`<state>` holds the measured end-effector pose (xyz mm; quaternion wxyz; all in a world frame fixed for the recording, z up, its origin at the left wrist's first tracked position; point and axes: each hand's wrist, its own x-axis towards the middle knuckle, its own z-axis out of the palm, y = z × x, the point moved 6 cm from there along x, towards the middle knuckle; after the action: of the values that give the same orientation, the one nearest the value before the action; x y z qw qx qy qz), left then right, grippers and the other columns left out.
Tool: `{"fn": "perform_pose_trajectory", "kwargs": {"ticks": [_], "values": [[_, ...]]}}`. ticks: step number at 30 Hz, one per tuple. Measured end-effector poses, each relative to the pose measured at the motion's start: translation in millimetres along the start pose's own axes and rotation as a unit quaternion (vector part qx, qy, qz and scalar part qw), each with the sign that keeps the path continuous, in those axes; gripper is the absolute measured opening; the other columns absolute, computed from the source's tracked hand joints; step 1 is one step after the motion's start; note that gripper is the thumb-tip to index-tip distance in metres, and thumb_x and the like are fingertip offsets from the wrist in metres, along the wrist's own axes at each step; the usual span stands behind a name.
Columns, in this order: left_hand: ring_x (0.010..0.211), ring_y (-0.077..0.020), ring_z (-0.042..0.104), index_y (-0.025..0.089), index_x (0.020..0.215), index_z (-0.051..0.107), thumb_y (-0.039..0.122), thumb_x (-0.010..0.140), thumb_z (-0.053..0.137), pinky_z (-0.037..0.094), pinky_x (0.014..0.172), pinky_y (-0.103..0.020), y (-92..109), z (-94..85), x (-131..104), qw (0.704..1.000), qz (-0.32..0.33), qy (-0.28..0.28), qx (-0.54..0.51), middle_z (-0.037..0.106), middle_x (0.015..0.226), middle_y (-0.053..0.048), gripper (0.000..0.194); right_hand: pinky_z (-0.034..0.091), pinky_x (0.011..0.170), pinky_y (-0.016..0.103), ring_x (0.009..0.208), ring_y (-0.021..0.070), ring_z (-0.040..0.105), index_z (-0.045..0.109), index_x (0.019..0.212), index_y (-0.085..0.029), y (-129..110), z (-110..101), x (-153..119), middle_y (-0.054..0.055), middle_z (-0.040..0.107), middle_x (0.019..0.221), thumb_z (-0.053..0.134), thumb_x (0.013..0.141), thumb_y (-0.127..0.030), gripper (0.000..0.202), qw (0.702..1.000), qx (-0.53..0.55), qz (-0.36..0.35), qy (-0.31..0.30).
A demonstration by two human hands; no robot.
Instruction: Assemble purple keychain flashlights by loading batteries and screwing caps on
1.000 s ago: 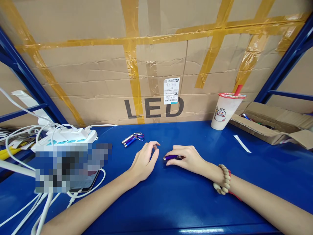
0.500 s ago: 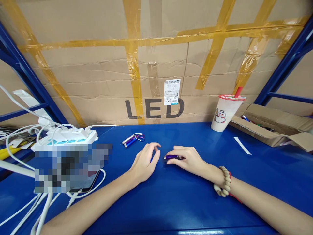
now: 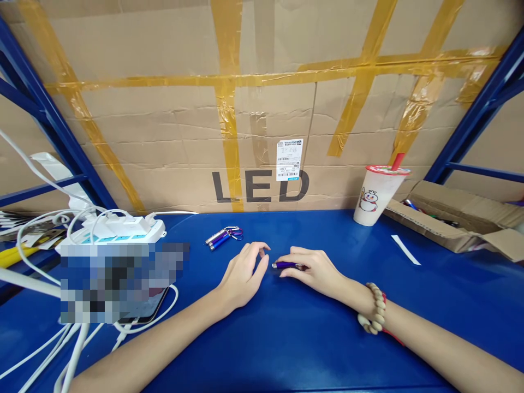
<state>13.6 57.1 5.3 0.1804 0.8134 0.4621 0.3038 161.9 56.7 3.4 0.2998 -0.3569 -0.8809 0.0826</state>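
Between the thumb and fingers of my right hand (image 3: 313, 267) is a slim purple mini flashlight (image 3: 286, 265). Its silver end points left toward my other hand, and its rear part is hidden in the grip. My left hand (image 3: 245, 275) rests on the blue table with nothing in it, thumb and curved fingers apart, a short gap from the flashlight's tip. Beyond it lie several more mini flashlights (image 3: 219, 239), silver, purple and blue, side by side with small carabiner clips at their right ends.
At the back right a milk-tea cup (image 3: 372, 196) with a red straw stands by an open cardboard box (image 3: 434, 226) and a white paper strip (image 3: 405, 250). On the left are a power strip (image 3: 123, 229), tangled white cables and a phone (image 3: 149, 311). A large carton (image 3: 180, 142) walls off the back.
The camera view has tilted up a little, so the back of the scene sits lower in the picture. Both hands and the held flashlight have hardly moved.
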Motion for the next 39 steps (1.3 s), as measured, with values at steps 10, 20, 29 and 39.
{"fn": "perform_pose_trajectory", "kwargs": {"ticks": [10,20,29,39], "values": [[0.093,-0.0173,0.055,0.022,0.107,0.049,0.03,0.093,0.03,0.044,0.087,-0.033,0.0,0.8,-0.3,1.0,0.001,-0.008,0.0,0.058,0.095,-0.002,0.024,0.04,0.055,0.019,0.058,0.0085,0.054,0.07,0.101,-0.023,1.8,-1.1,-1.7,0.001,0.062,0.077,0.047,0.088,-0.053,0.04,1.0,0.003,0.003,0.011],[0.096,-0.0178,0.054,0.023,0.106,0.049,0.031,0.093,0.029,0.044,0.088,-0.033,-1.6,1.7,0.9,1.0,-0.003,-0.011,-0.007,0.057,0.098,-0.003,0.024,0.04,0.055,0.019,0.058,0.0083,0.053,0.069,0.103,-0.023,4.1,0.0,-1.5,0.001,0.061,0.076,0.046,0.089,-0.052,0.04,1.0,-0.001,0.006,0.018],[0.096,-0.0178,0.054,0.022,0.107,0.049,0.031,0.093,0.03,0.043,0.088,-0.034,-1.6,1.9,0.9,1.0,-0.01,-0.013,-0.006,0.057,0.098,-0.003,0.024,0.04,0.055,0.019,0.057,0.0079,0.053,0.07,0.1,-0.022,2.4,-0.9,-1.1,0.001,0.061,0.076,0.047,0.089,-0.051,0.038,1.0,0.004,0.01,0.017],[0.093,-0.0174,0.054,0.023,0.107,0.05,0.032,0.093,0.03,0.044,0.087,-0.032,-2.4,1.5,0.4,1.0,-0.005,-0.008,-0.003,0.059,0.099,-0.003,0.026,0.041,0.057,0.019,0.06,0.0088,0.055,0.069,0.101,-0.023,5.6,1.0,-1.7,0.001,0.062,0.077,0.05,0.088,-0.049,0.035,1.0,0.005,0.011,0.017]]}}
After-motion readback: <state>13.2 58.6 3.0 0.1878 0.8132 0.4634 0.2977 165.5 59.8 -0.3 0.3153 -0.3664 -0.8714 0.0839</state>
